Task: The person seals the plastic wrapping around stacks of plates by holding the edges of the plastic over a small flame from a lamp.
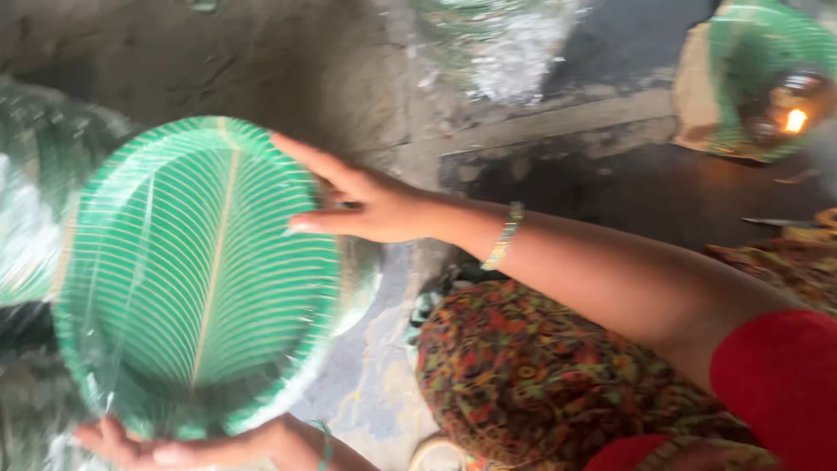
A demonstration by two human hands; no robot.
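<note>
A round green paper plate (196, 270) printed like a leaf, under clear plastic film, is held tilted in front of me. My right hand (366, 205) reaches in from the right, wearing a beaded bracelet, and grips the plate's right rim with the thumb on its face. Cupped under the plate's lower edge, my left hand (174, 449) supports it from below. The view is blurred by motion.
More wrapped green plates lie at the left (26, 201) and at the top (497, 39). A further green plate (741, 52) at the top right carries a small lit lamp (792, 118). A patterned cloth (540, 375) covers my knee above a rough grey floor (261, 61).
</note>
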